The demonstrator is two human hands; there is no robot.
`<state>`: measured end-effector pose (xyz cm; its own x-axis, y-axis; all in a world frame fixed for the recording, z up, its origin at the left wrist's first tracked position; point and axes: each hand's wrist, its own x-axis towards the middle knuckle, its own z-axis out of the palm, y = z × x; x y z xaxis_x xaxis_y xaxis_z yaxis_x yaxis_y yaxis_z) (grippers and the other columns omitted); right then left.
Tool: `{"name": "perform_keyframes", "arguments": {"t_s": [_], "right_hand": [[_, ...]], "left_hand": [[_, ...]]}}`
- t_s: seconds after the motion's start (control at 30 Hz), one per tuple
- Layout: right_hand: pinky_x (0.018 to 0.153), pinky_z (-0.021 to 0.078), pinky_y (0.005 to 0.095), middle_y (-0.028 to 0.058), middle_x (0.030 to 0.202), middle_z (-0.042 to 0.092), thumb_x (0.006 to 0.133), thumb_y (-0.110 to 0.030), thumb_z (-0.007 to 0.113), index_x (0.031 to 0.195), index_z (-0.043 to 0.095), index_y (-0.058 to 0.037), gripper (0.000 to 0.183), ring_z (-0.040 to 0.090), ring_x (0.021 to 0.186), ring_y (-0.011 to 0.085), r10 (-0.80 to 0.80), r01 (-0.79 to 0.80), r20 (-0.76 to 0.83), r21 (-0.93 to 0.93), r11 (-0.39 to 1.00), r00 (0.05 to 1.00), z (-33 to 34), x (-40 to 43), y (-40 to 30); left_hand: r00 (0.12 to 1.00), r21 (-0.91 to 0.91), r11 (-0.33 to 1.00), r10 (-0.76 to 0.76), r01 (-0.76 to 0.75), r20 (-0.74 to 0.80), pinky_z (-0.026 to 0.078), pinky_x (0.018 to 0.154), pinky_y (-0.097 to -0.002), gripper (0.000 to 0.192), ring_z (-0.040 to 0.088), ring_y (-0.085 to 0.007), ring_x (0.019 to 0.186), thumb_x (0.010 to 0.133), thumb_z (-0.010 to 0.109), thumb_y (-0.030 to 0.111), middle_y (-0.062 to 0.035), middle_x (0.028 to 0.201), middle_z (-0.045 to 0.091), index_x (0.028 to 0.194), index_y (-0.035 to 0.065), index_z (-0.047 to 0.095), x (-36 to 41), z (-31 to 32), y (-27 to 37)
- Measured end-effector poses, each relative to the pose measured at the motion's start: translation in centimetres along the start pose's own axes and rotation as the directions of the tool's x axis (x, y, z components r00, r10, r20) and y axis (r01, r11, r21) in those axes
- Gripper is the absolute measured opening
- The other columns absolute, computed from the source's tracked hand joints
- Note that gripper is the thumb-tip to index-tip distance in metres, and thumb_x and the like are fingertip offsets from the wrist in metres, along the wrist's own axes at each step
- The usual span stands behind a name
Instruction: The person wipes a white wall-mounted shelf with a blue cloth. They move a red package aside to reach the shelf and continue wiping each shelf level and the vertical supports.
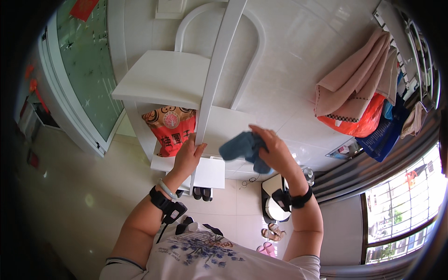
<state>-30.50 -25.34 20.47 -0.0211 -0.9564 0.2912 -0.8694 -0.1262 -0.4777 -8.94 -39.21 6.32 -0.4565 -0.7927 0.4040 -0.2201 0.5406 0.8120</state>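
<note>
My right hand (pixel 274 148) is closed around a folded blue cloth (pixel 241 145), held in front of the white shelf unit (pixel 164 78). At the unit's upright white post (pixel 213 70), my left hand (pixel 189 152) grips the post low down, thumb on one side and fingers on the other. Just behind that hand, a red and gold plastic food bag (pixel 171 129) bearing writing stands in a compartment under the top board. The cloth does not visibly touch the unit; its lower part hangs below my right hand.
Pink towels (pixel 357 77) and bags hang from a wall rack on the right. Black shoes (pixel 202 193) sit under the shelf. Sandals (pixel 273 232), pink slippers (pixel 267 249) and a white and black appliance (pixel 274 199) stand on the floor. A frosted glass door (pixel 85 70) is at left.
</note>
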Motion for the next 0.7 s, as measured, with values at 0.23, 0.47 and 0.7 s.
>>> {"name": "perform_keyframes", "arguments": {"t_s": [0.23,0.47,0.7], "right_hand": [[0.104,0.0374,0.0394,0.0254,0.148,0.026,0.082,-0.018,0.068,0.142,0.037,-0.0161,0.068,0.036,0.132,0.041,0.168,-0.173,-0.054,-0.13,0.976,0.984,4.7,6.7,6.2],[0.1,0.0194,0.0722,0.0195,0.152,0.021,0.086,-0.049,0.059,0.143,0.037,-0.0261,0.065,0.017,0.139,0.0449,0.361,-0.32,0.102,-0.288,0.903,0.927,11.5,9.0,7.9],[0.099,0.0322,0.0628,0.0148,0.139,0.04,0.088,-0.027,0.06,0.129,0.051,-0.0177,0.043,0.035,0.13,0.0379,-0.007,0.043,0.114,-0.311,0.949,0.993,12.5,2.7,3.1]], "left_hand": [[0.999,-0.02,0.999,-0.043,0.043,0.023,0.048,0.067,-0.0433,0.028,0.061,-0.036,0.08,0.093,0.056,0.023,-0.018,0.085,0.062,0.11,0.0034,0.046,0.1,-0.1,0.2],[1.0,-0.001,1.0,0.004,-0.004,-0.014,0.049,0.067,-0.0438,0.028,0.061,-0.0363,0.078,0.092,0.056,0.023,-0.0176,0.082,0.062,0.109,0.0029,0.046,0.0,0.3,-0.7],[0.992,0.008,0.995,0.095,-0.095,-0.078,0.049,0.073,-0.042,0.037,0.058,-0.0352,0.094,0.089,0.061,0.022,-0.0185,0.102,0.057,0.117,0.0023,0.046,0.0,0.8,-1.0]]}}
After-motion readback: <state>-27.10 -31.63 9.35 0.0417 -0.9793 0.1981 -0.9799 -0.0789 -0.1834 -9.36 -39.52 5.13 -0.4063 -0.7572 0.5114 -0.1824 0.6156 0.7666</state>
